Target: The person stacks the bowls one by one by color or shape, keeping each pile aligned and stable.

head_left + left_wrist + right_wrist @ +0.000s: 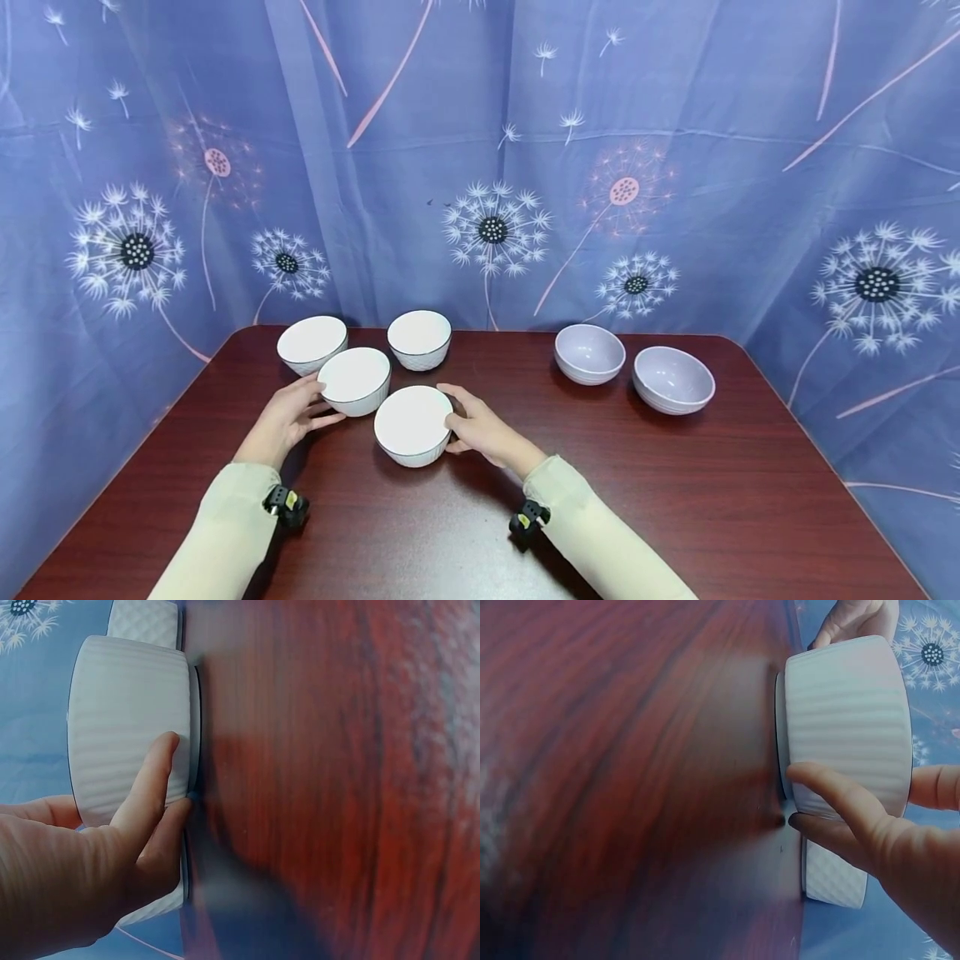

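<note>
On the left of the table, my left hand (287,418) holds the left side of a white ribbed bowl (355,377) with a dark rim line. In the left wrist view the thumb lies along the ribbed wall of this bowl (127,712), low near its foot. To its right and closer to me, another white ribbed bowl (413,423) is held at its right side by my right hand (483,432). One finger is at this bowl's rim in the right wrist view, with others near the foot of the bowl (847,712). Both bowls stand upright.
Behind them are two white bowls with a diamond-textured wall, one at the back left (312,343) and one nearer the middle (419,340). Two lavender bowls, one (589,354) left of the other (673,380), stand at the right. A blue dandelion-print curtain (420,167) borders the dark red table (675,500).
</note>
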Motion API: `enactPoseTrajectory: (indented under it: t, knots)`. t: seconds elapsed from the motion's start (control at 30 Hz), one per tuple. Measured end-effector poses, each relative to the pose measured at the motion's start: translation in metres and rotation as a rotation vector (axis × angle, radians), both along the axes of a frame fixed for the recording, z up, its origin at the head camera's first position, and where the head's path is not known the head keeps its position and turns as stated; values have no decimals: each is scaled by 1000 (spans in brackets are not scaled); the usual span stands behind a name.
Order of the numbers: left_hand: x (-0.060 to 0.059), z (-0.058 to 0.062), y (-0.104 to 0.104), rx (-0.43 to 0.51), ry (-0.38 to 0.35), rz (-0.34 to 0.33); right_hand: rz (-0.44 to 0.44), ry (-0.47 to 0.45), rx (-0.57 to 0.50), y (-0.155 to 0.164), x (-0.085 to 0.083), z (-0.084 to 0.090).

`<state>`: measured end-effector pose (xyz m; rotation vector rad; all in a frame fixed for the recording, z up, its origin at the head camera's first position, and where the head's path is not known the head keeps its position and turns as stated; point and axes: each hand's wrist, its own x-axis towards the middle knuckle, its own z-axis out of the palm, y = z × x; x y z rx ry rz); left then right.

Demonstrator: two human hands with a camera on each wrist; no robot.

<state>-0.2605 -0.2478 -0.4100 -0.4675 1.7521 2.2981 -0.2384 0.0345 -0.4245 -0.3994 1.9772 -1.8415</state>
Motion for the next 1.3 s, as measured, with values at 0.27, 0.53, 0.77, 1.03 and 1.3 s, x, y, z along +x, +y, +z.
enactPoseTrajectory:
  t: [0.27,0.53,0.77,1.03,1.3]
  knots:
    - [6,-3,-4,-32,19,6,32,-36,-20,1,2,-1]
    - [12,-3,-4,-39,49,20,49,-92,-71,1,2,-1]
    - [11,1,-3,-65,66,26,73,-101,-87,4,10,13]
    - [6,5,0,-56,75,24,73,-111,-107,8,2,5]
    - [7,14,4,-69,74,19,82,-123,-126,13,-3,-3]
